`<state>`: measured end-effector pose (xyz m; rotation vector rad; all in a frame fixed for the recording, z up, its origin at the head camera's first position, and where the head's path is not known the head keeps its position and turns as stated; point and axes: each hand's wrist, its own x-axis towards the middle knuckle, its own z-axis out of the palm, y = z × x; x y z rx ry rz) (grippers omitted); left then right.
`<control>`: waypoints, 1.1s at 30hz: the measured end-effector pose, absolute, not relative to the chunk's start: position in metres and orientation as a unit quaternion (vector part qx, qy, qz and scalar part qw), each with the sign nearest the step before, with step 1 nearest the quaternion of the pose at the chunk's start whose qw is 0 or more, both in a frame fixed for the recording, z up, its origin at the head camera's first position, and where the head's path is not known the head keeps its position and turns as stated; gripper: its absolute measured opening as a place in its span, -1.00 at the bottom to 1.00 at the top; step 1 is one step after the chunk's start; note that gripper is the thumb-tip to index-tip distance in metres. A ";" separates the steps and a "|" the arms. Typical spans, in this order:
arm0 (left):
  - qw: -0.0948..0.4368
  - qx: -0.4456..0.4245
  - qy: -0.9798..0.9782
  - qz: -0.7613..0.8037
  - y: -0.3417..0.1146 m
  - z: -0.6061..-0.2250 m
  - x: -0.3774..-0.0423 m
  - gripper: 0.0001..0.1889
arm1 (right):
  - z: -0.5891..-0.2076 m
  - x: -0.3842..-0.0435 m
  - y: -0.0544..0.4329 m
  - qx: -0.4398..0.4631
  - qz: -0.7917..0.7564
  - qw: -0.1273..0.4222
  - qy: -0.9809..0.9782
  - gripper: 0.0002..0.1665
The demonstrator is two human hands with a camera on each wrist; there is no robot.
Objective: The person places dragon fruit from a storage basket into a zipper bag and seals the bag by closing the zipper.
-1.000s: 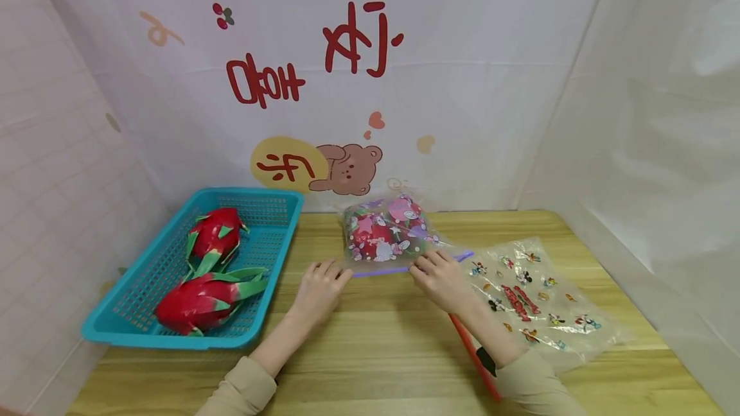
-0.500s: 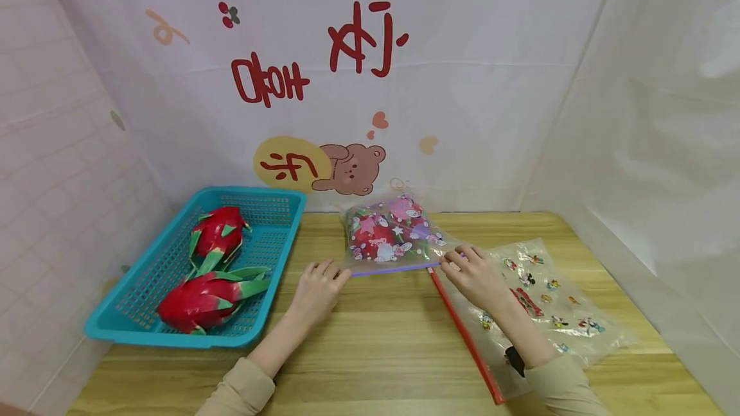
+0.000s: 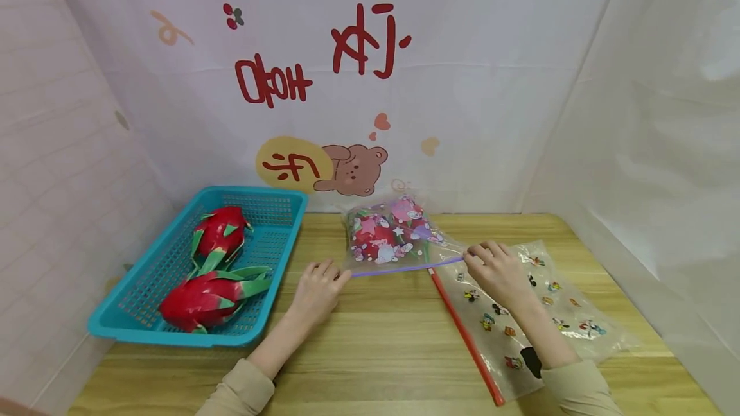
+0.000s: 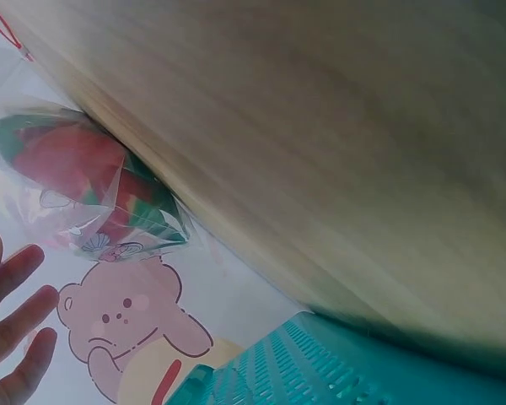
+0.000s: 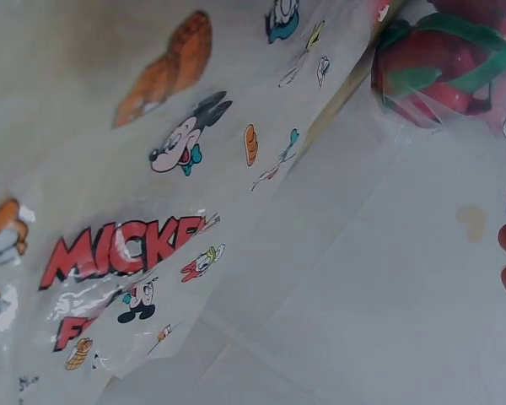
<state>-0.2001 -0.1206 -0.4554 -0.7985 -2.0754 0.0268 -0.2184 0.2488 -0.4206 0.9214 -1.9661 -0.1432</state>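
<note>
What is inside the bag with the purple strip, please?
Red-and-green dragon fruit shows through the bag; printed pictures cover parts, so I cannot confirm the count.

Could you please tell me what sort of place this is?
Probably a small staged tabletop booth rather than an ordinary kitchen: a wooden tabletop is enclosed by a hanging cartoon-printed backdrop, with a blue plastic basket on it.
</note>
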 end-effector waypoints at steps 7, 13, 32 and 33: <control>0.440 -0.330 -0.835 0.012 -0.118 -0.455 -0.199 -0.85 | -0.422 -0.218 0.253 0.358 -0.027 0.464 -0.809 -0.47; 0.416 -0.316 -0.852 0.017 -0.118 -0.454 -0.193 -0.82 | -0.425 -0.219 0.255 0.364 -0.008 0.447 -0.817 -0.49; 0.320 -0.081 -0.941 0.072 -0.167 -0.430 -0.142 -0.37 | -0.378 -0.245 0.179 0.223 0.037 0.212 -0.951 -0.21; 0.322 -0.083 -0.940 0.076 -0.166 -0.431 -0.142 -0.37 | -0.377 -0.252 0.173 0.217 0.042 0.190 -0.957 -0.18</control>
